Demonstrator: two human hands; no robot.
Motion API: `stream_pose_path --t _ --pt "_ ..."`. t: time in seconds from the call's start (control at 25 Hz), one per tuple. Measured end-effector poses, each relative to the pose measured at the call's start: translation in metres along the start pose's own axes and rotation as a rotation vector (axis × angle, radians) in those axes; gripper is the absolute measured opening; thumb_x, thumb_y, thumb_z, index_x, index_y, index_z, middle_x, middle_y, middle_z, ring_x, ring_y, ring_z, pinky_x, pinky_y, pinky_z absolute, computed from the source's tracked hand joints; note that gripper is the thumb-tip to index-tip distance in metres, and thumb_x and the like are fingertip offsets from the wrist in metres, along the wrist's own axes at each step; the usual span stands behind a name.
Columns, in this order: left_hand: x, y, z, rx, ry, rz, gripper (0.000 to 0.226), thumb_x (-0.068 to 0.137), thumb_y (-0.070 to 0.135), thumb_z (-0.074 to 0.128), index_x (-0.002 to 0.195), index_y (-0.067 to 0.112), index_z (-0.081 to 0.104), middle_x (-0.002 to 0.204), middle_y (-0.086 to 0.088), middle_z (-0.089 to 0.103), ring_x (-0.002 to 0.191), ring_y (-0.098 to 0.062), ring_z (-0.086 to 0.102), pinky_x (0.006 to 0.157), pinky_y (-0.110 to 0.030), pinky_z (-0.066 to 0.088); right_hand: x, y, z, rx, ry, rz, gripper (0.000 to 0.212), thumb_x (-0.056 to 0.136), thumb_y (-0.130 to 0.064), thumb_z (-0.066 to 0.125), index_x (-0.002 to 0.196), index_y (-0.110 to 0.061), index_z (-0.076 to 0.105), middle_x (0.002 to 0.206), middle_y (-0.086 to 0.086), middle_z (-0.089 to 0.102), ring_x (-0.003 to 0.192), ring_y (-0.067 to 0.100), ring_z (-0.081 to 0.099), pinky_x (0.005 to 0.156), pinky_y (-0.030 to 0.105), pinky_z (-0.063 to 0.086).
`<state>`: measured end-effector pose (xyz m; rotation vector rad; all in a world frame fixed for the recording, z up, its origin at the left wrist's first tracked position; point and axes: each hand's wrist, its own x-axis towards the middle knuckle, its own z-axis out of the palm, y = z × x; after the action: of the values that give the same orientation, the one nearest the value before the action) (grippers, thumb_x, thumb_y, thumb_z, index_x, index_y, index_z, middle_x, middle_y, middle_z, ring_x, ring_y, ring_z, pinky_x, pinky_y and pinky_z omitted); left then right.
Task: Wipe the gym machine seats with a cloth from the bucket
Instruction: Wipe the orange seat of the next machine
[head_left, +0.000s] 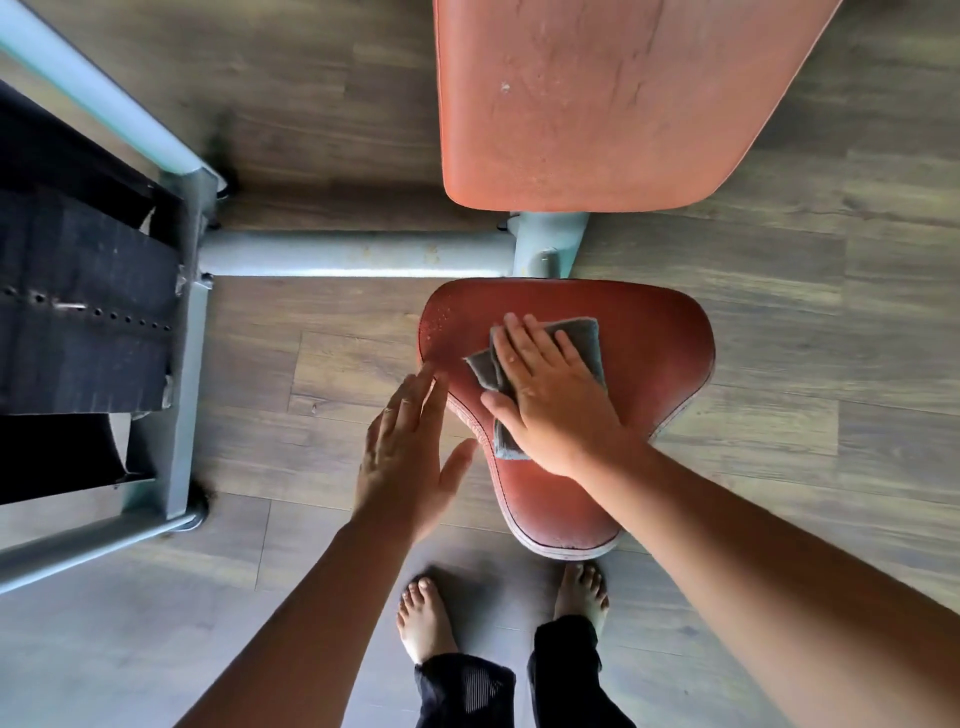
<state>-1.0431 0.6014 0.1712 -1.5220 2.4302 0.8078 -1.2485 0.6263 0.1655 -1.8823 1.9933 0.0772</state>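
From my screen I see the red seat (660, 358) low in the middle. Its wide end is far from the person & its thin end is near the bare feet (423, 618). The grey cloth (584, 338) lies on the wide part of the seat, a bit left of the middle, folded & crumpled. The R hand (545, 400) lies flat on top of the cloth w/ fingers straight & a bit spread, thumb out to the side. It presses down, it does not grab. Bits of cloth stick out past the fingertips, by the thumb & under the wrist.

The L hand (410, 457) is loose & flat too & holds nothing. Its fingers are straight & the thumb points at the seat's thin part. Its fingertips are right at the seat's left edge; I can't tell if they touch it.

Small pale specks sit on the seat's far left corner. Past the seat is an orange back pad (597, 104) w/ pale scuffs. A grey metal tube (353, 253) runs left along the wood floor (779, 322) to a frame w/ a black weight stack (78, 322)
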Motion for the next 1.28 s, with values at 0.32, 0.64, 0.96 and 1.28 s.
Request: stream_pose_path --t 0.32,0.64,0.96,1.28 --pt "0.024 -0.024 0.000 -0.049 -0.038 -0.107 0.089 0.097 0.068 0.036 0.161 0.030 -0.013 0.170 0.008 -0.010 0.157 -0.017 -0.004 0.125 -0.043 0.007 0.096 0.001 -0.008 0.007 -0.002 0.081 0.069 0.104 -0.050 0.027 0.161 -0.013 0.015 0.169 0.008 0.013 0.156 0.025 0.009 0.127 0.046 0.008" --pt "0.024 -0.022 0.009 -0.124 -0.019 -0.102 0.092 0.094 0.072 0.039 0.161 0.030 -0.010 0.171 0.006 -0.002 0.157 -0.018 0.000 0.124 -0.042 0.011 0.046 0.009 -0.008 -0.117 -0.091 -0.422 0.070 0.102 -0.057 0.023 0.162 -0.024 0.005 0.169 -0.003 0.002 0.157 0.016 -0.001 0.128 0.039 0.003" --pt "0.020 -0.014 0.019 -0.229 -0.008 -0.144 0.097 0.090 0.074 0.042 0.161 0.029 -0.007 0.171 0.006 0.002 0.157 -0.018 0.004 0.126 -0.048 0.017 0.092 -0.024 -0.004 -0.109 -0.054 -0.267 0.070 0.102 -0.057 0.026 0.161 -0.021 0.014 0.170 0.001 0.009 0.157 0.021 0.006 0.127 0.046 0.009" --pt "0.015 -0.013 0.023 -0.249 0.001 -0.134 0.101 0.090 0.076 0.042 0.160 0.030 -0.014 0.170 0.009 -0.003 0.157 -0.020 0.003 0.125 -0.050 0.018 0.102 0.009 -0.021 -0.181 -0.136 -0.409 0.071 0.100 -0.060 0.016 0.162 -0.027 0.007 0.170 -0.003 0.001 0.157 0.017 -0.002 0.127 0.046 0.009"
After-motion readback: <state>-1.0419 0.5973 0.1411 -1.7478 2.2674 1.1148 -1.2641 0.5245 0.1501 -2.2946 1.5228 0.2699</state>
